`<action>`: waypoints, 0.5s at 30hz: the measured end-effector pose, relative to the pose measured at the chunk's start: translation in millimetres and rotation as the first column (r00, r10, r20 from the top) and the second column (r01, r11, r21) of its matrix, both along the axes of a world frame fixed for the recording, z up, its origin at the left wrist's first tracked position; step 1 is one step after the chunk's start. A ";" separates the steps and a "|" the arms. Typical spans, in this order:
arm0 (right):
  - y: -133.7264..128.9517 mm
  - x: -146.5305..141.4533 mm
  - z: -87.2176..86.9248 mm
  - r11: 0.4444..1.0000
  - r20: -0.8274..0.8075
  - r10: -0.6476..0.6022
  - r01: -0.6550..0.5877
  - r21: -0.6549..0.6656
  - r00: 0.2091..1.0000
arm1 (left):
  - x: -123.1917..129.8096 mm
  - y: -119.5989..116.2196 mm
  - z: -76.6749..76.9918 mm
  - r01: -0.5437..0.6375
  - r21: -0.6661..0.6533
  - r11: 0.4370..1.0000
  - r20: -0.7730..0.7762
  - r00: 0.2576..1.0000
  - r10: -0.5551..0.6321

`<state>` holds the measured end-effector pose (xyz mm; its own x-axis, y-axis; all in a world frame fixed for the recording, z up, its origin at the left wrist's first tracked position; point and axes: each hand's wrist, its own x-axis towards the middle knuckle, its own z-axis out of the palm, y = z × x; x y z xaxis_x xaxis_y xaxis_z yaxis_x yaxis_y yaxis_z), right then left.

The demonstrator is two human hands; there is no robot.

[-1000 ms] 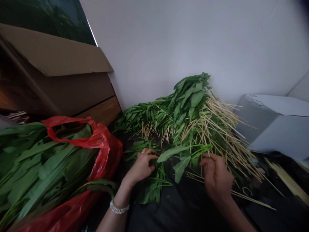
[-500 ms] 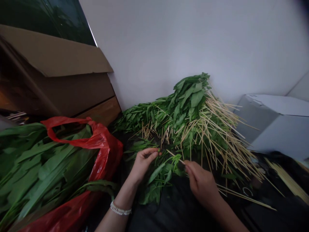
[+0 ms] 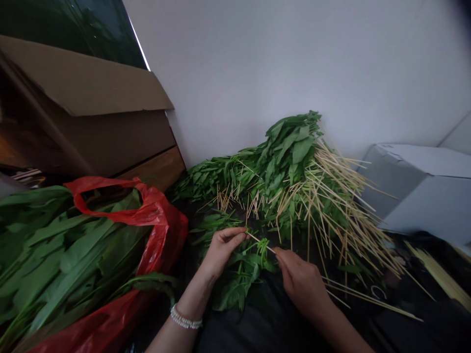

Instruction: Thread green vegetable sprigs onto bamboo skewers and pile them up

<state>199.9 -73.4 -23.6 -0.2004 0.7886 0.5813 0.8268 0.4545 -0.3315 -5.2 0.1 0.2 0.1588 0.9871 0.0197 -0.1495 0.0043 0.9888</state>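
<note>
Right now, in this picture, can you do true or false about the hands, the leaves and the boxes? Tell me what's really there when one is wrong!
1. The right hand holds a stick. True.
2. The left hand is inside the red bag. False: the left hand is outside the bag, with its fingertips by one end of the stick.
3. There are leaves in the red bag. True.
4. The bracelet is on the right arm. False: the bracelet is on the left arm.
5. The white box is to the right of the leaf pile. True.
</note>
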 end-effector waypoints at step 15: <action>0.1 -1.1 0.1 1.000 0.041 -0.009 0.008 0.020 0.999 | 0.0 2.4 -4.4 -0.035 -0.024 0.999 0.041 0.999 0.036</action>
<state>198.7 -73.3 -23.5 -0.2179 0.7788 0.5882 0.8434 0.4535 -0.2881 -5.2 2.5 -4.2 0.1232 0.9924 0.0028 -0.1906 0.0209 0.9814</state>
